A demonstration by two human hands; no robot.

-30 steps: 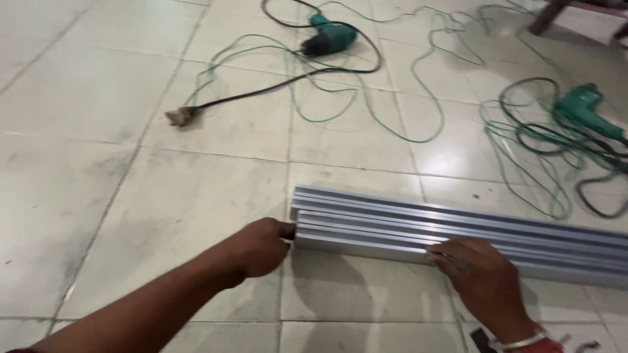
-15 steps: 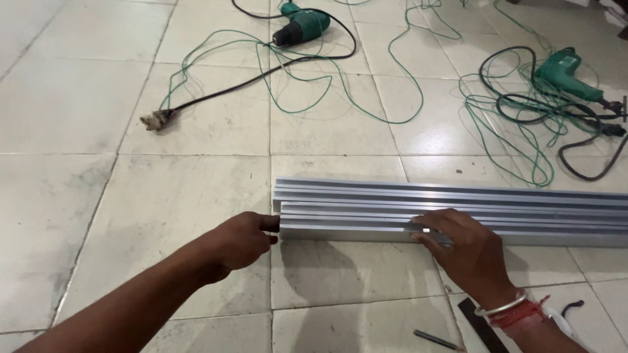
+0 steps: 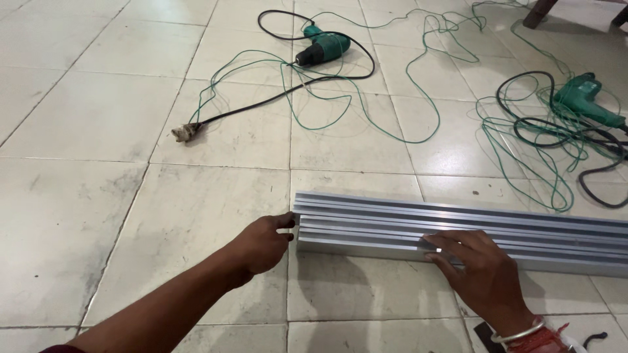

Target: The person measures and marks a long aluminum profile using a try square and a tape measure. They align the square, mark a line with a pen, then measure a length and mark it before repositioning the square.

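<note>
A bundle of long grey aluminium profiles (image 3: 366, 225) lies flat on the tiled floor, running off to the right. My left hand (image 3: 261, 242) is pressed against the bundle's left end, fingertips touching the end faces. My right hand (image 3: 481, 274) rests on top of the nearest profiles, fingers spread flat over them, with bangles and a red thread at the wrist. Neither hand is wrapped around a profile.
A green electric drill (image 3: 324, 44) with a black cable and plug (image 3: 185, 132) lies at the back centre. A second green drill (image 3: 585, 98) lies at right among tangled green wire (image 3: 523, 144). A dark flat tool (image 3: 484, 332) lies by my right wrist.
The view has shifted, so the bundle's end sits a little farther right in frame. Both hands stay on the profiles, the left at the end and the right on top.
</note>
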